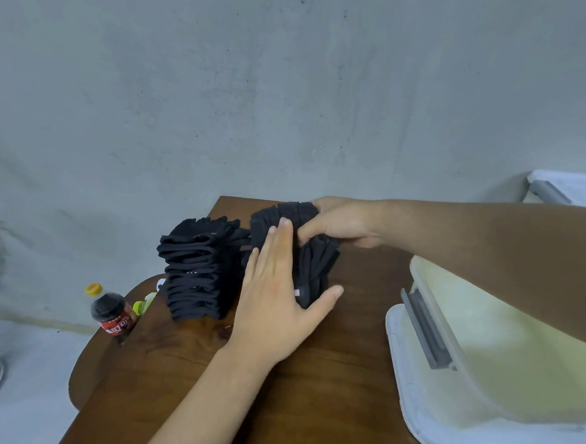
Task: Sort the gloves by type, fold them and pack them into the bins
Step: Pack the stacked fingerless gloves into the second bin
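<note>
While the right hand (340, 222) curls round the far end of a black glove bundle (316, 266), the left hand (278, 300) presses flat-fingered on its near side, left of the bin (475, 353); a folded glove stack (196, 270) stands farther left.

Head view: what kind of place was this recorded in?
Probably a plain room in a home or small workshop: a bare grey concrete wall, a dark wooden table carrying folded black gloves and a white plastic bin, and a cola bottle by its left edge.
</note>
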Tool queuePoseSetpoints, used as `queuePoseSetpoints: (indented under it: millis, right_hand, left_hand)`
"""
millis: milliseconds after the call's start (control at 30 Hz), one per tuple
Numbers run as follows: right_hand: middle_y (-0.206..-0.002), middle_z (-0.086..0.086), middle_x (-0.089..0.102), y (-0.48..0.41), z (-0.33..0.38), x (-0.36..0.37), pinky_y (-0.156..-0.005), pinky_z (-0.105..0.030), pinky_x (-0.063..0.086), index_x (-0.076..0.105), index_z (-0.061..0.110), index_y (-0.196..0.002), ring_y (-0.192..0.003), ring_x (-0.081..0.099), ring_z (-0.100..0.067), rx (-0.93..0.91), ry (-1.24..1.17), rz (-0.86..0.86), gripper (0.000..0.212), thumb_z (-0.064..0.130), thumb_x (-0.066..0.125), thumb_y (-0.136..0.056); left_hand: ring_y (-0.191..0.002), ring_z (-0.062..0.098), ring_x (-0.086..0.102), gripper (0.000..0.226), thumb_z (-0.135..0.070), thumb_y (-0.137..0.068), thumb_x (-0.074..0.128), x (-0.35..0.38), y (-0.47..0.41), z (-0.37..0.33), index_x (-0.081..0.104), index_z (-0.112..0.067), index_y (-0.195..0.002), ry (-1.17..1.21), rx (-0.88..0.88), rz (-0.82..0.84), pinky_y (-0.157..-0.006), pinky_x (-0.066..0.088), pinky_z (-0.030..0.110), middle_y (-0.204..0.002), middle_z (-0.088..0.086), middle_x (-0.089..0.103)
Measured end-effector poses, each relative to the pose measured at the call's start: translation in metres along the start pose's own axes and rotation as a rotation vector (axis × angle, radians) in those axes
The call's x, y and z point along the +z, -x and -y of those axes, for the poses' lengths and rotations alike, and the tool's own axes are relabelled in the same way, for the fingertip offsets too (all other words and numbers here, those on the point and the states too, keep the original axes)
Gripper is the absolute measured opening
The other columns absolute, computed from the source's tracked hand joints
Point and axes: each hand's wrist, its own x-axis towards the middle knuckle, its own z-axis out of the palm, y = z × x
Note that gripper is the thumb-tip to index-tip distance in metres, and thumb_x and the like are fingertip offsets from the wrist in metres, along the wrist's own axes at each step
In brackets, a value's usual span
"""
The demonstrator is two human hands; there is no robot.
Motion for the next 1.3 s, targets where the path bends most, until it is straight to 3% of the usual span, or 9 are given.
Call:
queuePoseSetpoints:
  millis: [167,267,433,567,800,900,1000,1133,1300]
  right_hand:
    - [-0.117,-0.022,0.076,0.056,0.034,-0.02,-0.106,-0.056,0.056,0.067,0.002,-0.122,-0.112,0.074,-0.038,-0.136,-0.011,-0.2,0.04,0.005,0.077,-0.084]
    - [-0.122,-0.026,0.072,0.101,0.054,-0.039,-0.103,-0.064,0.053,0.064,0.004,-0.129,-0.114,0.072,-0.044,-0.197,-0.066,-0.272,0.044,0.001,0.074,-0.086]
    - [-0.129,-0.021,0.073,0.176,0.069,-0.054,-0.111,-0.065,0.049,0.064,0.005,-0.133,-0.12,0.071,-0.041,-0.321,-0.085,-0.25,0.042,-0.007,0.068,-0.093]
    - [-0.133,-0.021,0.071,0.226,0.062,-0.056,-0.113,-0.066,0.047,0.065,0.007,-0.132,-0.125,0.068,-0.042,-0.383,-0.118,-0.247,0.042,-0.01,0.066,-0.094]
    - [-0.138,-0.017,0.069,0.277,0.03,-0.057,-0.107,-0.052,0.053,0.058,0.008,-0.142,-0.129,0.066,-0.039,-0.366,-0.292,-0.241,0.045,-0.003,0.063,-0.099]
    - [-0.137,-0.012,0.071,0.292,0.018,-0.057,-0.103,-0.051,0.055,0.06,0.014,-0.143,-0.128,0.067,-0.037,-0.253,-0.305,-0.18,0.042,0.01,0.063,-0.102]
    - [-0.138,-0.011,0.071,0.299,0.008,-0.056,-0.116,-0.052,0.045,0.066,0.013,-0.139,-0.133,0.064,-0.036,-0.191,-0.343,-0.113,0.04,0.022,0.064,-0.1]
    - [-0.135,-0.01,0.073,0.299,-0.003,-0.051,-0.113,-0.046,0.048,0.069,0.012,-0.135,-0.13,0.066,-0.032,-0.21,-0.465,-0.152,0.044,0.031,0.063,-0.095]
    - [-0.145,-0.012,0.066,0.299,-0.024,-0.051,-0.109,-0.061,0.05,0.062,0.02,-0.147,-0.135,0.062,-0.036,-0.345,-0.592,-0.127,0.057,0.056,0.05,-0.103]
  left_hand:
    - [-0.159,0.001,0.017,0.079,-0.064,-0.103,0.052,-0.038,-0.001,-0.037,0.02,-0.034,-0.168,0.321,-0.027,-0.228,-0.13,0.026,0.045,-0.171,-0.026,0.02]
    - [-0.154,-0.002,0.027,0.083,-0.063,-0.097,0.065,-0.064,-0.013,-0.063,0.023,-0.041,-0.164,0.527,-0.191,-0.35,-0.126,0.032,0.038,-0.167,-0.025,0.028]
    - [-0.139,0.007,0.054,0.133,-0.078,-0.058,0.09,-0.099,-0.043,-0.098,0.02,-0.044,-0.166,0.912,-0.341,-0.027,-0.118,0.045,0.041,-0.163,-0.013,0.043]
    - [-0.128,0.022,0.068,0.102,-0.051,-0.074,0.095,-0.103,-0.044,-0.132,0.042,-0.03,-0.159,1.116,-0.244,0.153,-0.112,0.051,0.048,-0.146,0.001,0.065]
    - [-0.134,0.004,0.06,0.078,-0.036,-0.098,0.076,-0.095,-0.009,-0.195,0.03,-0.072,-0.149,0.821,0.057,-0.028,-0.103,0.058,0.032,-0.148,-0.014,0.059]
    - [-0.127,-0.01,0.058,0.069,-0.029,-0.104,0.067,-0.092,0.003,-0.21,0.033,-0.066,-0.152,0.75,0.131,0.006,-0.092,0.055,0.014,-0.147,-0.023,0.057]
    - [-0.126,-0.001,0.064,0.064,-0.03,-0.106,0.064,-0.09,0.009,-0.215,0.036,-0.067,-0.149,0.762,0.13,0.031,-0.098,0.057,0.021,-0.141,-0.021,0.062]
    - [-0.128,0.008,0.065,0.062,-0.03,-0.107,0.063,-0.082,0.005,-0.215,0.037,-0.07,-0.146,0.762,0.087,0.007,-0.104,0.058,0.034,-0.134,-0.019,0.067]
    - [-0.121,-0.006,0.064,0.061,-0.028,-0.109,0.06,-0.056,-0.005,-0.216,0.034,-0.063,-0.152,0.645,0.046,-0.054,-0.094,0.055,0.015,-0.138,-0.022,0.062]
